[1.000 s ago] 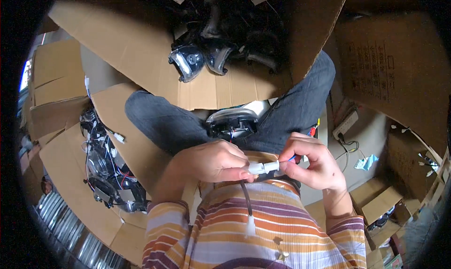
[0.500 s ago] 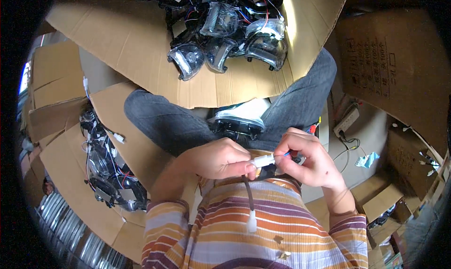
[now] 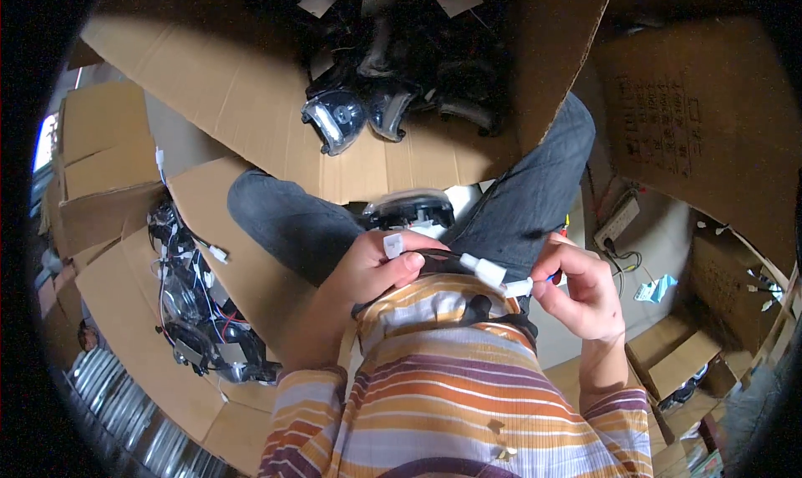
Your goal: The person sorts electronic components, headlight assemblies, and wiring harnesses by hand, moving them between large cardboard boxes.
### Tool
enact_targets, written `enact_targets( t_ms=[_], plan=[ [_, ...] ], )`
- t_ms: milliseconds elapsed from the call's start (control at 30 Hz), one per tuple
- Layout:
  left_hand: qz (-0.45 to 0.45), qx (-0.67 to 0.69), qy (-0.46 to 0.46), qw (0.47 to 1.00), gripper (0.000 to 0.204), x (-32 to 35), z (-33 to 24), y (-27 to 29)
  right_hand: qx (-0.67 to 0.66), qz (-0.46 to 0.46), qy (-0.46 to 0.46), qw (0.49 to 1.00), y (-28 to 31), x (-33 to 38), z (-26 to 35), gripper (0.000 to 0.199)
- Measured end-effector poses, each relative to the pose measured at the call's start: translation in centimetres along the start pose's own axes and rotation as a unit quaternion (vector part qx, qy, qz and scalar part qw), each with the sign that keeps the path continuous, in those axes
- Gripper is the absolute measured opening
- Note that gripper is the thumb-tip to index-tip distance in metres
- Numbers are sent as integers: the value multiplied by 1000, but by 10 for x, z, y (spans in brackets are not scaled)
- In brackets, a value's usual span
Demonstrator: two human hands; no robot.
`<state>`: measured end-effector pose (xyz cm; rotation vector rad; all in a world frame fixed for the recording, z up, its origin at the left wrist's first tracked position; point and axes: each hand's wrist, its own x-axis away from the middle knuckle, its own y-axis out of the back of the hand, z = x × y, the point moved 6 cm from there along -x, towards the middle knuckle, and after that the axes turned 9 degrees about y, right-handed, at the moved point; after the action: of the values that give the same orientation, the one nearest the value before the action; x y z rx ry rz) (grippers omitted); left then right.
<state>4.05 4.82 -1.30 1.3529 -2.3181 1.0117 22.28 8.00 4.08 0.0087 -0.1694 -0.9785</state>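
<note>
My left hand (image 3: 372, 277) grips a black cable (image 3: 443, 262) that ends in a white plastic connector (image 3: 487, 271), held over my lap. My right hand (image 3: 581, 290) pinches a second small white connector (image 3: 520, 288) with thin coloured wires, its tip touching the first connector. Another white plug (image 3: 393, 245) sticks up above my left thumb. A black headlight unit (image 3: 411, 211) with a clear lens rests between my knees, just beyond both hands.
An open cardboard box (image 3: 251, 135) ahead holds several black headlight units (image 3: 338, 119). To my left, a second box (image 3: 125, 311) contains lamps with tangled wiring (image 3: 192, 311). A power strip (image 3: 616, 221) lies on the floor at right, with stacked cartons (image 3: 693, 119) around it.
The two white connectors have drawn slightly apart and my hands shifted a little to the right. My head tilted, so the box ahead now looks darker.
</note>
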Motion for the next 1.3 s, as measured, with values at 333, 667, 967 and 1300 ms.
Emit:
enact_targets(
  t_ms=[333,667,967,1300],
  plan=[
    [-82,-183,-64,978,16,2,-5,0,33,-26,47,998,-1,-7,12,3],
    [35,-257,-112,959,17,3,-6,-11,154,-42,77,984,-3,-8,9,4],
    [-306,-297,-106,898,17,86,-33,11,31,-112,-8,993,25,13,-16,3],
    [-630,-660,303,276,39,367,-90,37,43,-8,-4,999,-16,-7,-19,5]
  ],
)
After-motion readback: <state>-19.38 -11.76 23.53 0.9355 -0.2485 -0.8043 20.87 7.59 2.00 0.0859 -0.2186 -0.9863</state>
